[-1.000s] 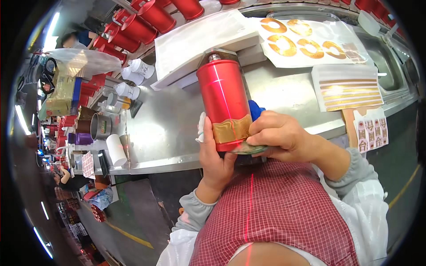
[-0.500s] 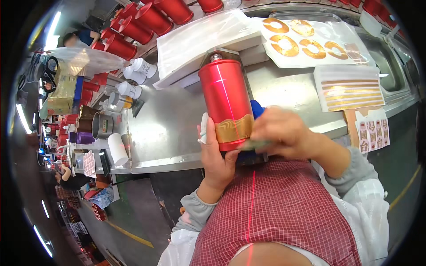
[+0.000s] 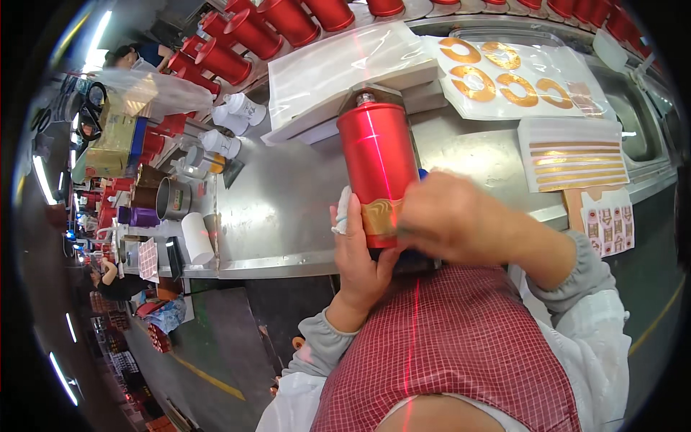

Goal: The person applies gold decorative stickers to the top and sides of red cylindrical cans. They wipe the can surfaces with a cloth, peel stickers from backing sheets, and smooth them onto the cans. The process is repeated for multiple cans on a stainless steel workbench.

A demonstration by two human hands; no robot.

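A glossy red cylindrical bottle (image 3: 378,155) lies tilted in front of me, its metal neck pointing away. A wavy gold label (image 3: 380,217) runs around its lower end. My left hand (image 3: 360,252) grips that end from the left and below; a white wrapping covers one finger. Over the right side of the gold label, my right hand (image 3: 457,219) is curled and smeared by motion. A thin dark edge shows under its fingers, too blurred to name. Part of a blue thing (image 3: 423,174) shows behind the right hand.
Gold ring-shaped stickers (image 3: 473,84) and a sheet of gold strips (image 3: 576,156) lie to the right, by a sink (image 3: 640,129). White plastic-covered stacks (image 3: 338,72) stand behind the bottle. White bottles (image 3: 245,108), a metal pot (image 3: 173,198) and a paper roll (image 3: 196,237) are left.
My right hand has moved slightly left and up, covering more of the gold label. My left hand still holds the bottle's lower end. The whole view has shifted a little.
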